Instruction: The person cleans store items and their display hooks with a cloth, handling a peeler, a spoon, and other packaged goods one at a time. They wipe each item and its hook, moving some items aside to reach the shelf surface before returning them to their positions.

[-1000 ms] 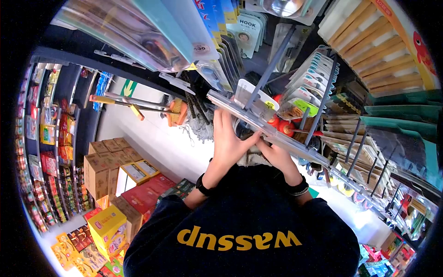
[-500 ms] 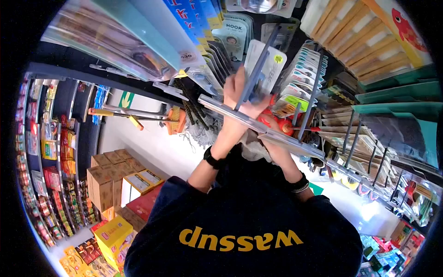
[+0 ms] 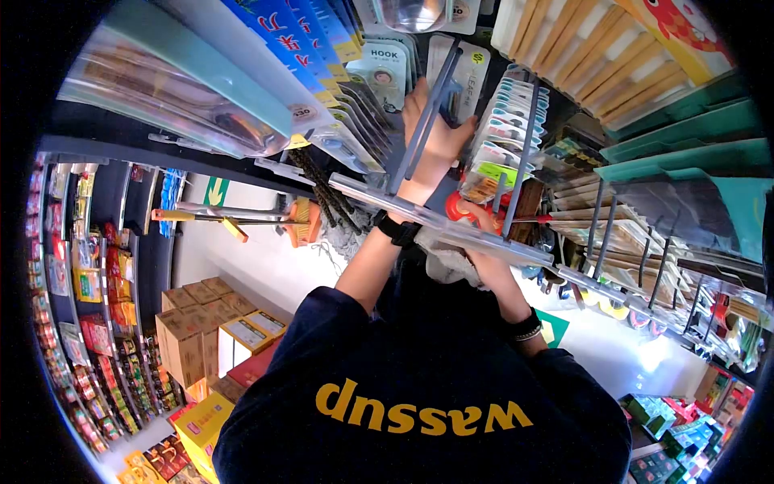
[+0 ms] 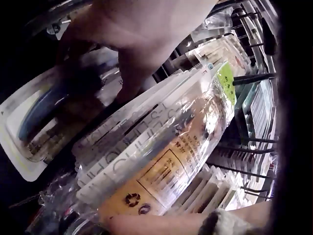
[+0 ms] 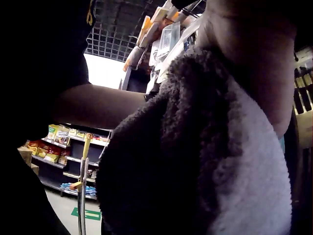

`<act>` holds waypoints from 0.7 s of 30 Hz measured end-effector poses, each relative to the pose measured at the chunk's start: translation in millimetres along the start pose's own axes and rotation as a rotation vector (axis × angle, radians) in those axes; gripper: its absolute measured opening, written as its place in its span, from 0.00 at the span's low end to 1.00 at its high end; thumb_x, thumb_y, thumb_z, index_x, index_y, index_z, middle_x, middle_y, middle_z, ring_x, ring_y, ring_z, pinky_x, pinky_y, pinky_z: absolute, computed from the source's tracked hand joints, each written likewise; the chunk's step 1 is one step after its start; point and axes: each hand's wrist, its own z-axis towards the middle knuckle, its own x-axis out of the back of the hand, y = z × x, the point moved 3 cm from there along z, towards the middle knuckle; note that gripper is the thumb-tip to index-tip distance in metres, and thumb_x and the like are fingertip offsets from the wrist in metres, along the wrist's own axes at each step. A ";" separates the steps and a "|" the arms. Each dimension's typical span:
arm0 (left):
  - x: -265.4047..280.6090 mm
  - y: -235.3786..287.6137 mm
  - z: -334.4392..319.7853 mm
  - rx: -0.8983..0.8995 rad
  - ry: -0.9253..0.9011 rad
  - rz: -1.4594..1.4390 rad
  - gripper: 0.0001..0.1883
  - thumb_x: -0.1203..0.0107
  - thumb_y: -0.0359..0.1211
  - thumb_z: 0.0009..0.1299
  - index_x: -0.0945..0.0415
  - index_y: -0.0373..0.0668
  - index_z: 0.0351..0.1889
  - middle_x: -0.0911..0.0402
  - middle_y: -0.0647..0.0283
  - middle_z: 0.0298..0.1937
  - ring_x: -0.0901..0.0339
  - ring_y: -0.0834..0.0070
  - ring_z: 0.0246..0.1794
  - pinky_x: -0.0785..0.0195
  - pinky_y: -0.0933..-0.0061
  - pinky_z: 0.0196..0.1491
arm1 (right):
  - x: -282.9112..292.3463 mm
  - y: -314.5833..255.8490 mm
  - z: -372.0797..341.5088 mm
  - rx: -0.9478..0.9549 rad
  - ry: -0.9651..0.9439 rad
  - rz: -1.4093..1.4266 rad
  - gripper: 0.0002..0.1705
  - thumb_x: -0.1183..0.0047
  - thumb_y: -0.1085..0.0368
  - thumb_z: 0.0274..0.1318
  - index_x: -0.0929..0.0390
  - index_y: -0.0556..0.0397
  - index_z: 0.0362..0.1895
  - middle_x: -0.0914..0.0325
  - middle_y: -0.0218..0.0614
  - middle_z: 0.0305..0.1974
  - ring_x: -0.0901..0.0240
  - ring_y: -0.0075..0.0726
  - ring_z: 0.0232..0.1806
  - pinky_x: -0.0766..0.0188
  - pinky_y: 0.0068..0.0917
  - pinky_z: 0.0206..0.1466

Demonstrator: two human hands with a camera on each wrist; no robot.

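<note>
My left hand (image 3: 439,149) reaches up past the shelf rail, its fingers and thumb spread to either side of a metal display hook (image 3: 434,101). Just beyond it hangs a white carded pack (image 3: 472,68). In the left wrist view, the fingers overlap that pack (image 4: 24,159), which carries a dark blue curved item, and the thumb points down beside it. My right hand (image 3: 484,222) is lower, behind the clear rail and close to red round items (image 3: 459,206). It grips a grey fluffy cloth (image 3: 451,262), which droops below the hand in the right wrist view.
Right of the left hand hangs a row of carded packs (image 3: 508,121) with a lime-green label. HOOK cards (image 3: 383,73) hang on the left. The clear price rail (image 3: 439,218) crosses in front of both forearms. Cardboard boxes (image 3: 189,331) are stacked on the floor.
The carded pack has moved from beside both hands to deeper along the hook, with the left hand following it up and inward. The right hand with the cloth stays lower, shifting slightly behind the rail.
</note>
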 end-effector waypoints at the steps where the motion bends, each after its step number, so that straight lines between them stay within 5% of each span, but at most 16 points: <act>1: 0.2 -0.3 -0.7 -0.001 -0.001 0.001 0.42 0.36 0.38 0.42 0.44 0.29 0.53 0.36 0.43 0.43 0.37 0.49 0.42 0.42 0.60 0.46 | 2.8 -6.0 0.3 -0.030 -0.010 -0.043 0.31 0.49 0.62 0.48 0.44 0.51 0.57 0.32 0.45 0.47 0.32 0.42 0.46 0.37 0.33 0.49; 7: 8.8 -9.8 -15.1 -0.019 -0.002 -0.146 0.41 0.37 0.35 0.43 0.46 0.32 0.55 0.37 0.43 0.45 0.38 0.49 0.46 0.43 0.60 0.50 | -1.1 8.1 -0.6 -0.022 -0.062 -0.075 0.30 0.48 0.62 0.48 0.42 0.49 0.56 0.30 0.44 0.42 0.30 0.41 0.43 0.35 0.32 0.45; 14: 78.2 -12.1 -41.8 0.147 -0.044 -0.363 0.16 0.47 0.24 0.51 0.29 0.36 0.39 0.28 0.55 0.37 0.27 0.69 0.36 0.34 0.73 0.41 | -15.7 3.5 2.8 0.103 -0.180 -0.087 0.23 0.49 0.62 0.49 0.37 0.48 0.51 0.28 0.43 0.40 0.29 0.40 0.41 0.34 0.31 0.43; 18: 109.9 -43.5 -70.6 0.368 0.136 -0.394 0.07 0.50 0.23 0.54 0.28 0.35 0.32 0.26 0.60 0.31 0.28 0.74 0.33 0.36 0.77 0.39 | -16.9 -24.6 4.3 0.005 -0.265 -0.060 0.19 0.50 0.62 0.50 0.34 0.49 0.48 0.26 0.42 0.36 0.27 0.38 0.38 0.33 0.29 0.39; 19: 118.2 -48.1 -71.9 0.251 0.165 -0.301 0.05 0.54 0.24 0.63 0.30 0.33 0.35 0.28 0.63 0.31 0.31 0.81 0.29 0.37 0.83 0.35 | -17.9 -27.9 5.4 0.003 -0.277 -0.101 0.18 0.51 0.61 0.51 0.34 0.49 0.47 0.26 0.42 0.34 0.26 0.38 0.36 0.32 0.29 0.38; 21: 126.3 -66.5 -79.6 0.464 0.222 -0.346 0.12 0.46 0.24 0.56 0.32 0.35 0.39 0.29 0.61 0.39 0.31 0.76 0.36 0.38 0.79 0.40 | -18.7 -35.2 8.5 0.003 -0.293 -0.140 0.17 0.51 0.61 0.52 0.33 0.49 0.47 0.25 0.42 0.32 0.26 0.38 0.35 0.32 0.29 0.36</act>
